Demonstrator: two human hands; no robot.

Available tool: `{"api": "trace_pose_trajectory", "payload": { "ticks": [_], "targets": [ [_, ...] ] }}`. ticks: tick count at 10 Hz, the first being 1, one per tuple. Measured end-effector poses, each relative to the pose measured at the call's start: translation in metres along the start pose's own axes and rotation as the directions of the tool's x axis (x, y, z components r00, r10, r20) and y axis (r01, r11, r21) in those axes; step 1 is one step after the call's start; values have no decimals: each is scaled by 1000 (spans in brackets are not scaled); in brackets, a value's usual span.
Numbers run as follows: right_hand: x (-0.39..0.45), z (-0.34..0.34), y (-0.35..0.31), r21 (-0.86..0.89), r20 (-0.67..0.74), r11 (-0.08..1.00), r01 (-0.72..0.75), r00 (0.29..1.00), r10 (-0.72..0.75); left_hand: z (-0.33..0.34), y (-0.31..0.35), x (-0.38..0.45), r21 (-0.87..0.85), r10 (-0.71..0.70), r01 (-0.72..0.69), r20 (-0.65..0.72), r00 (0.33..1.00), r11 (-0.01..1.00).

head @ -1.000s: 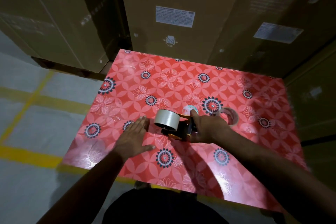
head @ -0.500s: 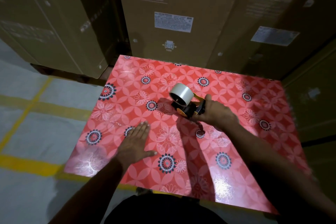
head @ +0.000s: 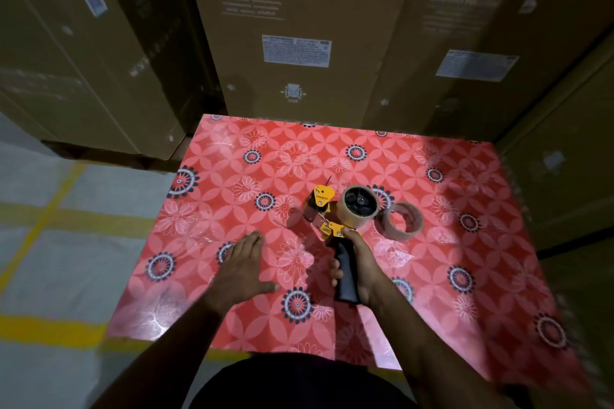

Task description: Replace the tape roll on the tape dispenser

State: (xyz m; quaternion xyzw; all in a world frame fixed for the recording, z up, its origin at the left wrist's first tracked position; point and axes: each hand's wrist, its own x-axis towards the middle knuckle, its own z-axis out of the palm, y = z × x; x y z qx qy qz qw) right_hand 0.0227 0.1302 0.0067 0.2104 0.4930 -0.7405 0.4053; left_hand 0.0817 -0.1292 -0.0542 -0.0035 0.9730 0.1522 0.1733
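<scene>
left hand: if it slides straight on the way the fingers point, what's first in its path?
Likely nothing on the table. The left hand lies flat, fingers pointing up and slightly right, passing left of the tape dispenser; only bare tablecloth, then the cardboard box. Clearance is uncertain.

Red table cover with pale petal lattice, white outline flowers and dark blue-and-white rosettes. Yellow-orange frame and black handle on tape dispenser, with beige tape roll on black hub. Brownish empty core. Brown cardboard boxes, white labels. Grey floor, yellow lines.
</scene>
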Motion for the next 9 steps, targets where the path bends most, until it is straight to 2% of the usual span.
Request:
{"api": "trace_pose_trajectory", "payload": {
  "ticks": [3,7,9],
  "targets": [
    [30,-9,-16,-102,-47,995,-9,999,5,-3,5,1,22,-34,34,33,999,999],
    [43,-25,-20,-140,-96,989,-36,995,23,-2,4,0,3,-31,31,28,999,1000],
    [20,-12,-24,-191,-125,980,-47,992,23,-4,9,-2,19,-46,46,38,998,999]
  ]
}}
